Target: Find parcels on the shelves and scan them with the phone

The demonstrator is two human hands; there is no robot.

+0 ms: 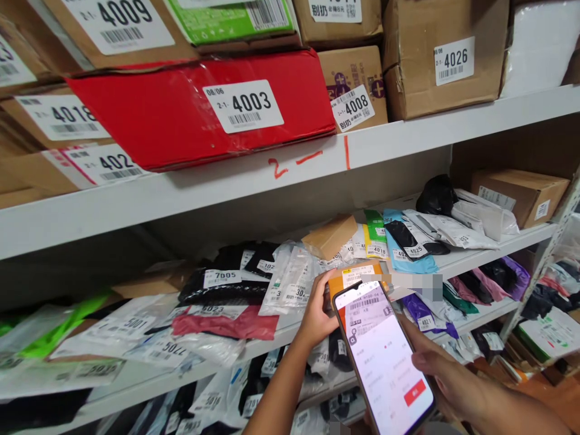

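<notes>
My left hand (318,315) is closed on the edge of an orange parcel (336,283), which carries a white shipping label. A smartphone (385,365) with a lit screen is gripped in my right hand (448,376), the thumb lying along its right edge. On the screen are a camera picture of a label at the top, pale lines of text below and a red button low down. The phone overlaps the parcel and hides most of it.
Above, a shelf (312,166) bears numbered cartons, among them a red box (154,115) labelled 4003. On the shelf below lie several bagged parcels, including a black one (212,293) labelled 7005 and a light blue one (410,264). An upright post (534,278) stands at right.
</notes>
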